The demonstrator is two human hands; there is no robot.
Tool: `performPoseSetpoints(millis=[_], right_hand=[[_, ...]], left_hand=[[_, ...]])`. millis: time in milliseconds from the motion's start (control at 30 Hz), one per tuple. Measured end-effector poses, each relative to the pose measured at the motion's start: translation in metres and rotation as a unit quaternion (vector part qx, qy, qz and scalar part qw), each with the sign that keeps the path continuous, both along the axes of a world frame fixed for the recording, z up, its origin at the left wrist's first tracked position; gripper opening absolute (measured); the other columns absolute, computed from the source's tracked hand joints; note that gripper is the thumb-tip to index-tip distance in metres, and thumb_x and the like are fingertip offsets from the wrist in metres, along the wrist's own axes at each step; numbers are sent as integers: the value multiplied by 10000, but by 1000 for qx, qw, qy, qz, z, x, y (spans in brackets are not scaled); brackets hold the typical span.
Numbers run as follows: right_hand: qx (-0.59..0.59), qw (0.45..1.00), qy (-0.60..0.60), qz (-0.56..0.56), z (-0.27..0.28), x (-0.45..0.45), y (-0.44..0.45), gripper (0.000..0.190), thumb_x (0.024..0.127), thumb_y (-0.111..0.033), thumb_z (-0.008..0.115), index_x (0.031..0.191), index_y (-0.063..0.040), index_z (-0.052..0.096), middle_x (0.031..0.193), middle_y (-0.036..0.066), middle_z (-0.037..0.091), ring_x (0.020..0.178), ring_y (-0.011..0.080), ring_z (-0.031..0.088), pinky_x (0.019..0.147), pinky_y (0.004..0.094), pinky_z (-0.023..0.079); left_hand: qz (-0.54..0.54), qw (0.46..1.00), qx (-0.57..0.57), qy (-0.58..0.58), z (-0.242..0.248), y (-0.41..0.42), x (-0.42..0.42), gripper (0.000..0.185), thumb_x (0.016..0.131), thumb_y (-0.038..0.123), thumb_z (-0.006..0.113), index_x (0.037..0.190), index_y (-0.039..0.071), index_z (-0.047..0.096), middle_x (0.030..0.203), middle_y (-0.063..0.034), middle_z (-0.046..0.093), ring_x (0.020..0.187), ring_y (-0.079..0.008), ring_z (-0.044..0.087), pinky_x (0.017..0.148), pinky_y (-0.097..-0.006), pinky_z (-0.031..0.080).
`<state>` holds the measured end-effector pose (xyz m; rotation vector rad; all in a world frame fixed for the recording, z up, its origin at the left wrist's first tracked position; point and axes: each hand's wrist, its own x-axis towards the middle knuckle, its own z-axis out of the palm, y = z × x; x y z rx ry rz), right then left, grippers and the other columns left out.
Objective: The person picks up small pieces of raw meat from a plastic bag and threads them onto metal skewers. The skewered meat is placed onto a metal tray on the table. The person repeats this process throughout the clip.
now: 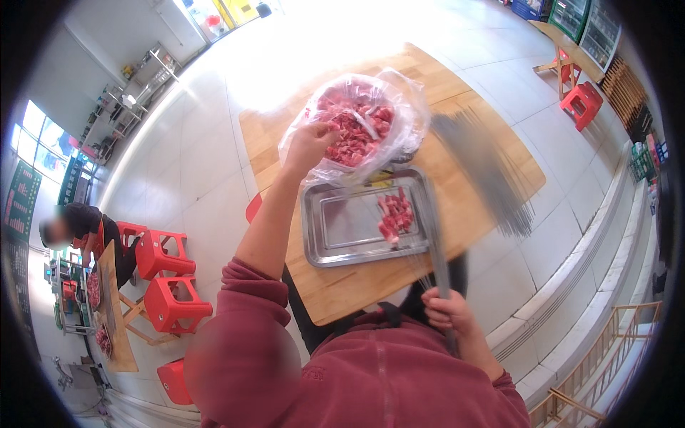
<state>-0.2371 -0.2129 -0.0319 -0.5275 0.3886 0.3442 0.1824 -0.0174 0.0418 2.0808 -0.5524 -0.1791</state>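
Note:
My left hand (pixel 317 143) is at the left rim of a basin lined with a clear plastic bag (pixel 409 115), its fingertips at the heap of cut raw meat (pixel 356 131); whether they pinch a piece cannot be told. Near the table's front edge my right hand (pixel 448 313) grips a bundle of thin metal skewers (pixel 439 241), which points away from me along the tray's right side. Several pieces of meat (pixel 396 216), apparently on skewers, lie over the right part of the rectangular metal tray (pixel 313 235). More loose skewers (pixel 484 171) are spread on the table's right side.
The wooden table (pixel 321 305) stands before me. To the left are red plastic stools (pixel 174 305) and another wooden table (pixel 120 342) with meat on it, where a person (pixel 88 230) bends over. Steps (pixel 567 278) run along the right; another red stool (pixel 582 104) stands farther back.

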Motion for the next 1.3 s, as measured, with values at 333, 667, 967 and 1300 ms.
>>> performPoseSetpoints(millis=[333,667,967,1300], right_hand=[[-17,1000,10,-3,1,-1,2,170,911,-24,603,1068,41,615,746,21,527,467,47,382,381,184,307],[-9,1000,9,-5,1,-1,1,167,907,-28,608,1061,35,619,745,21,521,468,44,377,382,189,305],[-19,1000,9,-1,0,-1,2,160,908,-35,601,1054,28,617,736,13,514,463,42,369,376,185,297],[-24,1000,16,4,2,0,2,145,920,-31,592,1050,23,626,665,-1,491,453,45,357,374,188,297]], left_hand=[[46,997,-63,26,-5,9,0,211,857,199,620,908,9,697,850,-196,705,758,-278,692,698,-368,527],[-3,982,-89,165,4,13,-5,209,948,180,596,1090,30,623,930,-89,720,773,-173,692,641,-264,538],[-78,786,-414,453,-6,15,-92,250,1020,158,507,1198,-8,564,1211,-175,628,1172,-291,610,946,-384,560],[-80,728,-520,440,-20,22,-139,194,1037,186,482,1113,35,577,1187,-178,643,1128,-301,634,989,-467,528]])
